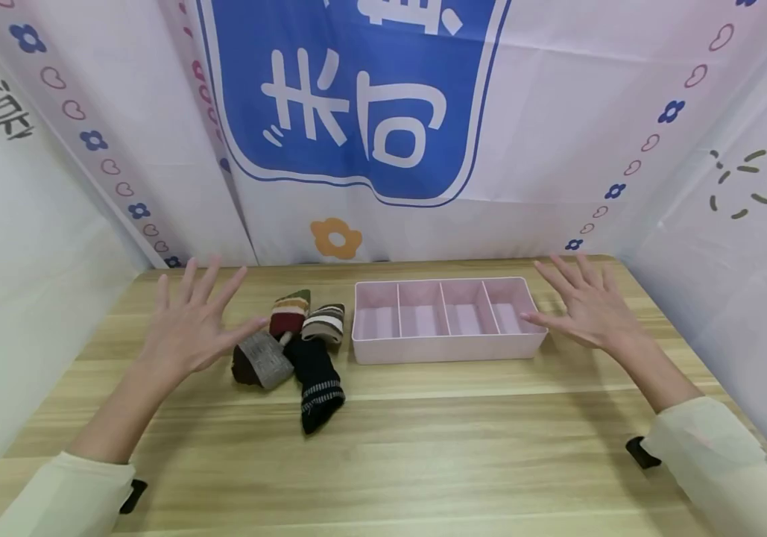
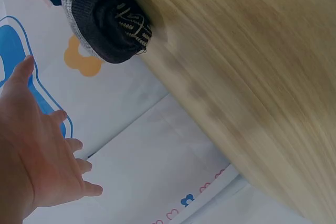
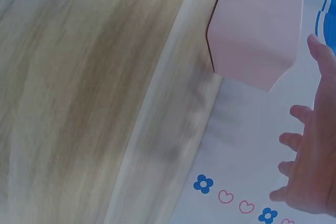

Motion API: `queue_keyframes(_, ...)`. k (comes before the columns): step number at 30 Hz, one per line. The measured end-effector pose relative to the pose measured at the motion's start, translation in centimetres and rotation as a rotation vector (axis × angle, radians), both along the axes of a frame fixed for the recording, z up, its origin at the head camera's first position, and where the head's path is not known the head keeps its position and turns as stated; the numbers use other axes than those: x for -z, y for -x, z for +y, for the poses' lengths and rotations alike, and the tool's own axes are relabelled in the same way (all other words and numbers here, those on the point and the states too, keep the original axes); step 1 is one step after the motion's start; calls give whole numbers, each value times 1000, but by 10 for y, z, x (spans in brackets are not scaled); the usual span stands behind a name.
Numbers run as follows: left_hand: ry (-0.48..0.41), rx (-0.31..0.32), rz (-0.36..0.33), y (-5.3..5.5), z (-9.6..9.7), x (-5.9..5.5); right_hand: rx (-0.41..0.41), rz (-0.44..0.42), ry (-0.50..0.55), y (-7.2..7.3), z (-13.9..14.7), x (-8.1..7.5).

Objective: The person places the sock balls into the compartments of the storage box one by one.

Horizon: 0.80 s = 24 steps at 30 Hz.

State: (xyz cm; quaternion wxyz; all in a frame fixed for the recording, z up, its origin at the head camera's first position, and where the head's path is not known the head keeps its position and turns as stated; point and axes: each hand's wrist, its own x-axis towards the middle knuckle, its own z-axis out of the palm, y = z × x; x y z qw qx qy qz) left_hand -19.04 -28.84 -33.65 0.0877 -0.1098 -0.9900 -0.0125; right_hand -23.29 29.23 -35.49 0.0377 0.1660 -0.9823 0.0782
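Observation:
My left hand (image 1: pixel 188 328) is held over the left part of the table, fingers spread wide and nothing in it. Close to its thumb lie several socks in a loose cluster: a grey and dark brown sock (image 1: pixel 262 360), a black sock (image 1: pixel 317 384) with pale stitched bands, a brown and white striped sock (image 1: pixel 324 324), and a red, tan and green one (image 1: pixel 290 313). My right hand (image 1: pixel 587 306), also spread and holding nothing, hovers at the right end of a pink box (image 1: pixel 450 349). Its thumb overlaps the box's corner in the head view. The box has several compartments with bare floors.
The wooden table (image 1: pixel 423 455) carries the socks left of centre and the box towards its back edge. A white printed cloth (image 1: pixel 557 112) with a blue sign hangs behind, and pale cloth walls stand at both sides.

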Motion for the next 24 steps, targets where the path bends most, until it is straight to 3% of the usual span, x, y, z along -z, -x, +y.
queue_keyframes(8,-28,23,-21,1,5,2,-92,-58,78,3,-3,2)
queue_keyframes(14,-44,42,-73,0,9,3,-146,-137,244,10,-4,6)
queue_keyframes(24,-82,170,-116,3,17,8,-159,-274,367,19,-4,6)
